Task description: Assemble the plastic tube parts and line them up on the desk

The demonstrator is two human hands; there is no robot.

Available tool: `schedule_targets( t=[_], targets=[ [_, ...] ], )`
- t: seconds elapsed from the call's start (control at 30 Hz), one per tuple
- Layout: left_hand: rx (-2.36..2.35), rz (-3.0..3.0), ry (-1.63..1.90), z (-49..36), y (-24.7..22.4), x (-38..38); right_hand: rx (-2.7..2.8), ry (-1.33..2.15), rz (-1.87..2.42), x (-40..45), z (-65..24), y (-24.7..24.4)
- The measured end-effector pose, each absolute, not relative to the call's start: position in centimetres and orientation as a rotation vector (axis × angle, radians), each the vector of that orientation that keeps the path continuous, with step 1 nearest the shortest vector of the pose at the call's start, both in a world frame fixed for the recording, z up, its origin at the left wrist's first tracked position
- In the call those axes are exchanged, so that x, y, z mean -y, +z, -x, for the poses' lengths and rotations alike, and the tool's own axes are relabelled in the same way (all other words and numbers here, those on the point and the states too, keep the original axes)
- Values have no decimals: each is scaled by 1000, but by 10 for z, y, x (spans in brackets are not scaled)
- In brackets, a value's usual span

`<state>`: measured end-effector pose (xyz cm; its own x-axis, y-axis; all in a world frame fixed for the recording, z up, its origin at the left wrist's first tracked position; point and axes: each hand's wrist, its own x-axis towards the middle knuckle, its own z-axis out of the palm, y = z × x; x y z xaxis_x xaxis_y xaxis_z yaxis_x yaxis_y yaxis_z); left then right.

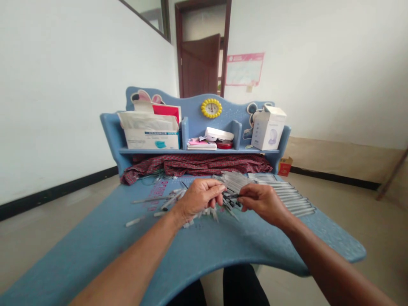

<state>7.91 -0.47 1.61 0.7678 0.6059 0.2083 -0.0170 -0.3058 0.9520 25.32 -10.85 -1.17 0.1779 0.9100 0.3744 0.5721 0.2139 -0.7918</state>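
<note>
Over the middle of the blue desk [204, 242], my left hand [204, 196] is closed, thumb against fingers, on something too small to make out. Close to its right, my right hand [259, 202] pinches the end of a thin dark piece [232, 196]. Beneath and between both hands lies a loose pile of clear and black-tipped plastic tubes [231, 208]. More loose tubes [172, 199] are scattered to the left. On the right, a row of long clear tubes with dark ends [293, 197] lies side by side, next to a heap of clear pieces [234, 180].
Along the back edge lies a red checked cloth [204, 165]. Above it, a blue shelf [153, 151] holds an open carton [153, 138], a red tin [224, 145] and a white box [269, 127]. The desk's front edge curves inward near the person's legs.
</note>
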Motion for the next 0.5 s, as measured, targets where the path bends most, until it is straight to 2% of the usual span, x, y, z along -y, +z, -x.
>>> schedule_targets(
  t=[0.1,0.27,0.5],
  targets=[
    [-440,-1864,592,-78,17,6,1403,560,1240,102,-246,3],
    [-425,-1898,594,-75,19,4,1422,628,1097,91,-249,27],
    [-462,-1936,564,-74,14,-3,1419,754,988,78,-253,23]
  ],
)
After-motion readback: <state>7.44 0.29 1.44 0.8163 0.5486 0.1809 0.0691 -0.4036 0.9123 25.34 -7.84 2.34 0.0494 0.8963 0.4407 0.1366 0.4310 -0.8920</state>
